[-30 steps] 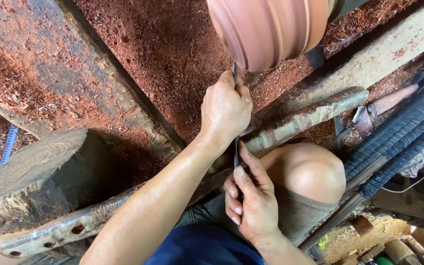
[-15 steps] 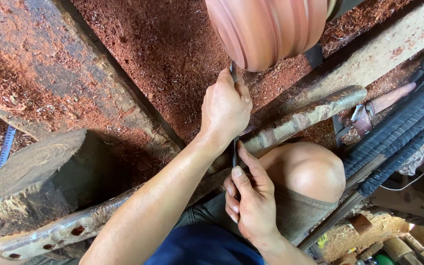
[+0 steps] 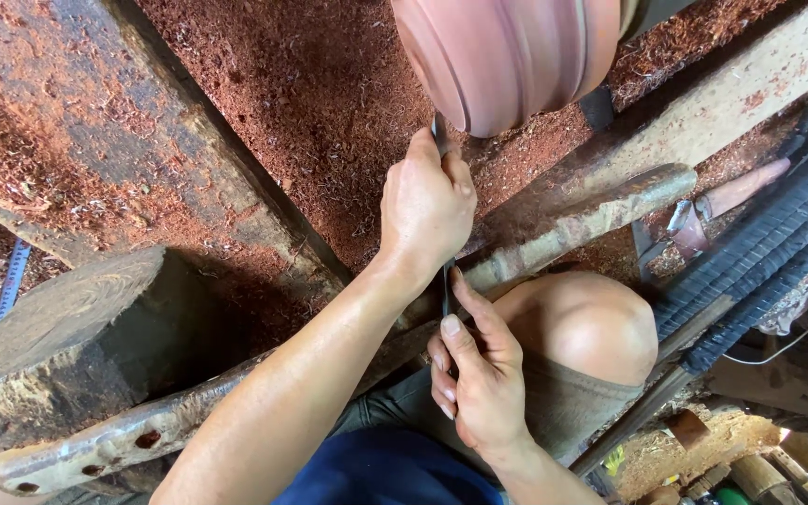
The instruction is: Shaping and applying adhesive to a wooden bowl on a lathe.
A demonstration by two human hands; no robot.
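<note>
Two hands steadied a thin metal tool against a blurred, reddish wooden workpiece.

Head view: the left hand [image 3: 425, 208] was closed around the metal tool [image 3: 446, 285] near its tip, which met the wooden workpiece [image 3: 507, 58] at 12 o'clock. The right hand [image 3: 475, 379], toward 6 o'clock, pinched the tool's lower end between thumb and fingers. A bare knee [image 3: 584, 323] sat at 4 o'clock, red sawdust [image 3: 301, 103] covered the ground, and a wooden block [image 3: 67, 337] lay at 9 o'clock.

Woodturning workshop, probably: sawdust [image 3: 264, 103], lathe-spun blank [image 3: 507, 56].
</note>
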